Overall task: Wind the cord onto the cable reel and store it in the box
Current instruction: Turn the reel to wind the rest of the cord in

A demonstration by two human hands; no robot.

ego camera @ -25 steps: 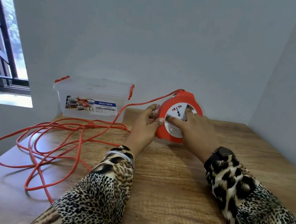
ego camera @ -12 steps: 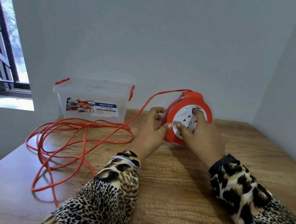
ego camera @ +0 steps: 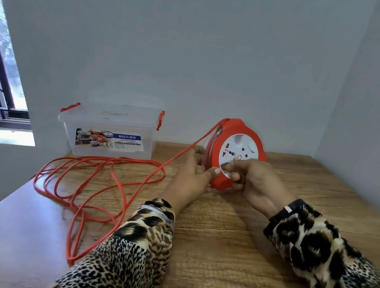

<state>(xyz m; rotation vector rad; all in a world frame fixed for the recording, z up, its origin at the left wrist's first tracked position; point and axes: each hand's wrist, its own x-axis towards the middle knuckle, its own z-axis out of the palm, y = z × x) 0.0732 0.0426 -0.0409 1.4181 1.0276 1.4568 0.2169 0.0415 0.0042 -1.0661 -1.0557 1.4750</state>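
Cord (ego camera: 114, 182) mostly lies looped on the tabletop (ego camera: 230, 248) beside the lidded box (ego camera: 109, 131), left hand (ego camera: 192, 171) gripping the upright reel (ego camera: 236, 155), right hand (ego camera: 250, 177) pinching its white face, so those loops could probably snag while winding.

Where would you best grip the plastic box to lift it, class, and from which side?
Grip the plastic box by its two short ends, under the red clips, coming from above with both hands: the lid is shut and the walls are smooth.
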